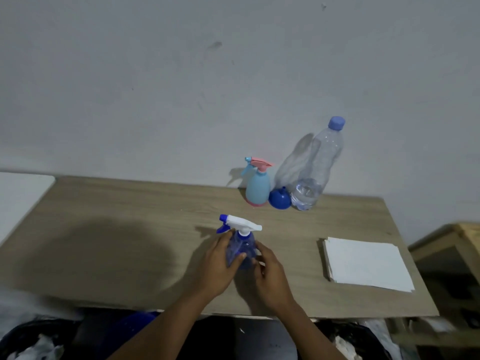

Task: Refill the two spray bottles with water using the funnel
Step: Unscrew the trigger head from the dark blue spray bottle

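Dark blue spray bottle (242, 249): stands upright on the bench (130, 229), near its front edge and about mid-width, between both hands.
Long axis: vertical; the white trigger head (242, 224) is still screwed on, nozzle pointing left.
Left hand (219, 263): wraps the bottle's body from the left, fingers curled round it, fingertips reaching up just below the trigger.
Right hand (270, 274): holds the lower right flank, fingers bent against the plastic.
Key relation: the collar under the head lies straight above both hands, along the bottle's own axis.
Step in hand: likely steadying the body so the head can be twisted off; no filling has begun.
Nearer hand: the left fingertips sit closer to the collar, yet the left has the fuller grip on the body, so the right looks freer to rise and turn the head.
Funnel (279, 200): blue, lying at the back of the bench, well beyond the hands and to their right.
Neighbours of the funnel: the pale blue spray bottle (257, 187) just to its left, the water bottle (315, 172) just to its right, both upright and capped.
Paper stack (366, 263): flat on the bench, right of the right hand, apart from it.
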A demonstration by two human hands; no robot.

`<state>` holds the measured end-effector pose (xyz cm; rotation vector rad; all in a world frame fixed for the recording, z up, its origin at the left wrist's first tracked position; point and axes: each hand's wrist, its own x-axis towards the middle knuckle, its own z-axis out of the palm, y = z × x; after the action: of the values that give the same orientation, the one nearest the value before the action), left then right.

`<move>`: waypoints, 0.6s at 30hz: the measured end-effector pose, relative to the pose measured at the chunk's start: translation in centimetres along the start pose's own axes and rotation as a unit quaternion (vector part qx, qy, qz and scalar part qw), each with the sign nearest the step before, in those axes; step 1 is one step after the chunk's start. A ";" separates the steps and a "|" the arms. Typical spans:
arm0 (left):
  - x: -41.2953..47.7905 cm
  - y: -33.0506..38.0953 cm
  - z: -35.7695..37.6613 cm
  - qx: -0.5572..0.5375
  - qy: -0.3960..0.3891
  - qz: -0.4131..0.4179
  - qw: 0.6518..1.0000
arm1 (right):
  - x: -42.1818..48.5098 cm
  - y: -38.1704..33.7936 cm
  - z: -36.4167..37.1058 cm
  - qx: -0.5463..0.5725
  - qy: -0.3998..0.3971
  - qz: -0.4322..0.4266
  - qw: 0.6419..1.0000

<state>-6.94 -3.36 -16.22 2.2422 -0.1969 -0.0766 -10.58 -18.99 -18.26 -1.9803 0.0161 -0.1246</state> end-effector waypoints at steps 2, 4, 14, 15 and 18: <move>-1.1 0.1 0.6 0.010 -0.007 -0.001 1.000 | -1.1 0.1 -0.7 0.000 0.001 0.010 1.000; -1.5 0.2 1.0 0.020 -0.012 0.001 1.000 | -1.4 0.1 -1.2 -0.004 -0.002 0.015 1.000; -4.3 4.7 4.2 -0.006 0.016 -0.076 0.997 | -2.2 -1.1 -4.6 0.065 0.006 0.014 0.998; -4.1 4.7 4.3 -0.009 0.013 -0.073 0.997 | -1.9 -1.6 -4.5 0.070 0.020 0.012 0.997; -4.2 5.5 4.4 -0.001 0.008 -0.062 0.998 | -1.1 -2.0 -4.2 0.110 0.063 0.035 0.991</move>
<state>-12.21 -9.40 -14.74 2.2516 -0.0475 -0.1247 -12.20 -22.00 -14.88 -1.7464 0.1485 -0.1979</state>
